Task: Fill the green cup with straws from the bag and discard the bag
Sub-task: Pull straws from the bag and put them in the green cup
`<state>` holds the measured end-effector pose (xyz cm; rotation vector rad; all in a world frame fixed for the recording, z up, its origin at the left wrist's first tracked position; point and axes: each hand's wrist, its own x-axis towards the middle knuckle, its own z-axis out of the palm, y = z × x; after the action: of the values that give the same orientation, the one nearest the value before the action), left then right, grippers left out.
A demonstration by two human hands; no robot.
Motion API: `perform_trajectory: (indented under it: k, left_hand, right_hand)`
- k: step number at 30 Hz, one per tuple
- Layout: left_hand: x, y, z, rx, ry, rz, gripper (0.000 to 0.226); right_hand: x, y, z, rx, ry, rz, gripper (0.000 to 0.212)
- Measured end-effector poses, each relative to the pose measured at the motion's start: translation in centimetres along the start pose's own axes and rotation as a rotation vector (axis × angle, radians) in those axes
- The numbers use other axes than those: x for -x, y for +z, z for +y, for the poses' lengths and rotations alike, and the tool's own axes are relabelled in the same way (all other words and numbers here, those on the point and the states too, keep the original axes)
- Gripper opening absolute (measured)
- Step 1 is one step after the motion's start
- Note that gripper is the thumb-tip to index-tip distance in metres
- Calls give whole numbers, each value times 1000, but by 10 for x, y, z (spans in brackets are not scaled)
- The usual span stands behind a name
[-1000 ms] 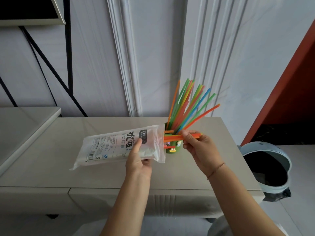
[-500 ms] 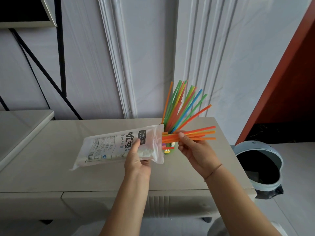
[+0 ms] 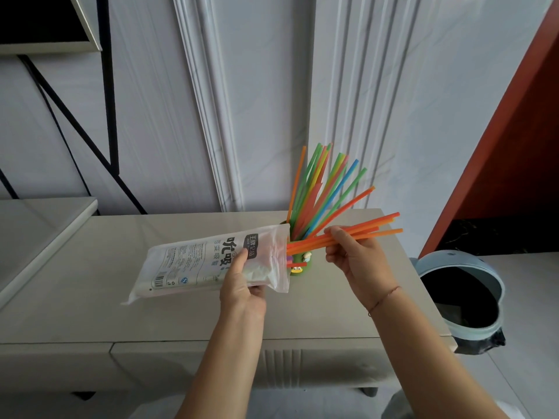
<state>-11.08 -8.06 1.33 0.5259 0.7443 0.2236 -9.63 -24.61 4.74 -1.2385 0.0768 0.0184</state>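
Over the beige table (image 3: pixel 90 267) I'm holding the white bag (image 3: pixel 193 261) level, my left hand (image 3: pixel 242 287) clamping near its open mouth, my right hand (image 3: pixel 354 261) pinching orange straws (image 3: pixel 375 230) sticking out of it, in front of the straw-filled green cup (image 3: pixel 299 264).

From my right hand (image 3: pixel 354 261), the straws (image 3: pixel 317 189) fanning out of the green cup (image 3: pixel 306 267) block 12 o'clock. The bag (image 3: pixel 205 261) and the orange straws (image 3: pixel 369 232) I pinch close 9 o'clock. At 3 o'clock the air is free, past the table (image 3: pixel 332 313) edge, over the open trash bin (image 3: pixel 490 279).
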Motion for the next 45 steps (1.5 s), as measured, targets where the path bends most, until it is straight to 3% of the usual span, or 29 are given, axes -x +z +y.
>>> perform_trajectory:
  k: [5, 7, 10, 18, 23, 27, 31, 39, 45]
  left_hand:
    - [1, 3, -3, -17, -11, -48, 14]
    - [-2, 3, -1, -16, -10, -65, 23]
    - [-9, 1, 5, -3, 4, -43, 34]
    - [-19, -8, 23, 46, 17, 28, 31]
    - [-20, -8, 10, 8, 11, 19, 34]
    - [-23, -8, 5, -17, -4, 13, 24]
    - [-31, -15, 13, -31, 31, 57, 37]
    - [-44, -29, 26, -30, 52, 102, 23]
    - [-42, -27, 20, -45, 35, 74, 22]
  right_hand:
    - [1, 7, 6, -31, 78, -111, 18]
    - [0, 4, 5, -48, 66, -116, 18]
    - [-1, -1, 4, -24, 14, -87, 19]
    - [-7, -11, -9, 3, -45, 40, 22]
    - [-2, 3, 3, 18, -13, -65, 12]
    - [1, 11, 11, 55, -7, -90, 11]
    - [-6, 4, 3, 104, -29, -3, 10]
    - [-27, -13, -31, 247, -133, 228, 12]
    - [-35, -6, -30, 416, -170, 258, 15]
